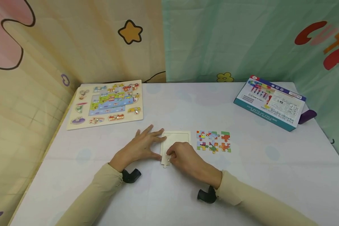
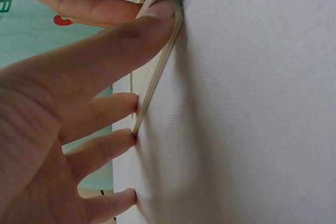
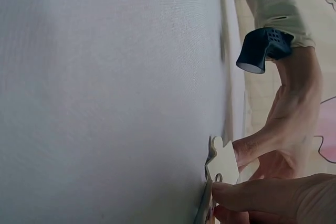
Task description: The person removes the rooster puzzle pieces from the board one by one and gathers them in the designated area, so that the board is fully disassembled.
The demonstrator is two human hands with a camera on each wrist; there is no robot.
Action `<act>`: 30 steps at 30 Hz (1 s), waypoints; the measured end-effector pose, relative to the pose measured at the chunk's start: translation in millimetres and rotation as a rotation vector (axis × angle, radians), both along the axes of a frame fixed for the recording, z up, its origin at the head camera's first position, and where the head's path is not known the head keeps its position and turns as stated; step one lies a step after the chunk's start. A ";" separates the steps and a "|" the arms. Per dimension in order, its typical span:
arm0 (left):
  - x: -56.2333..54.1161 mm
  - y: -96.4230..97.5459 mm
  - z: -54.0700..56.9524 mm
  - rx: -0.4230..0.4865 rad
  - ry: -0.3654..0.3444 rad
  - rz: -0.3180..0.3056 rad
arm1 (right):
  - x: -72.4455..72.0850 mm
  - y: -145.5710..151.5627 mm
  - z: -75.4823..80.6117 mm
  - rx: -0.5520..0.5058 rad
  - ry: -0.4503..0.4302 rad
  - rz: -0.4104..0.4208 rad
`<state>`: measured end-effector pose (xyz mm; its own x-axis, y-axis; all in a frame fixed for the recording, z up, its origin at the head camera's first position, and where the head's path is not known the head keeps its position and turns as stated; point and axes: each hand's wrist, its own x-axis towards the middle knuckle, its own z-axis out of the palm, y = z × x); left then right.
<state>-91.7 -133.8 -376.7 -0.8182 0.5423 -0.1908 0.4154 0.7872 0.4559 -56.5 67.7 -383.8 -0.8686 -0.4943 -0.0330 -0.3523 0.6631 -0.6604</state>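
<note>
A pale wooden puzzle board (image 1: 176, 137) with a thin border line lies at the middle of the table. My left hand (image 1: 142, 145) rests at its left edge, fingers spread and fairly straight, with the thumb (image 2: 152, 22) touching the edge near the close corner. Over the board's lower part, my right hand (image 1: 186, 157) has its fingers bent and pinches a pale jigsaw piece (image 3: 223, 161). That piece's tab sticks out past the board's near edge; the fingers hide part of it. Several colourful jigsaw pieces (image 1: 213, 142) lie in two rows right of the board.
A wooden picture-puzzle board (image 1: 107, 105) with knobbed pieces sits at the back left. At the back right stands a teal and white box (image 1: 269, 103), with a purple object (image 1: 308, 116) beside it. Black wrist devices (image 1: 131, 175) show by both sleeves. Patterned curtains (image 1: 214, 37) hang behind.
</note>
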 end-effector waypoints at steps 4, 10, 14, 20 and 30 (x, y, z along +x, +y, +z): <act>0.1 0.1 0.2 -0.009 -0.001 0.001 | 1.5 2.9 0.9 -0.004 0.031 0.022; -0.5 -0.3 -0.1 -0.019 0.007 -0.001 | 5.9 5.2 -1.2 0.023 0.069 0.129; -0.8 0.0 -0.7 -0.019 0.007 -0.006 | 7.0 5.7 -4.7 0.064 0.122 0.178; -0.7 -0.3 -1.2 -0.004 -0.002 -0.002 | 2.6 12.0 -3.3 -0.100 0.104 0.118; -0.8 -0.2 -1.3 -0.017 0.001 -0.013 | -3.7 34.9 5.4 -0.217 -0.124 -0.166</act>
<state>-92.6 -134.0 -378.0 -0.8115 0.5494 -0.1991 0.4259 0.7894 0.4422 -60.2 102.6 -378.4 -0.9340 -0.3532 -0.0533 -0.1586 0.5438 -0.8241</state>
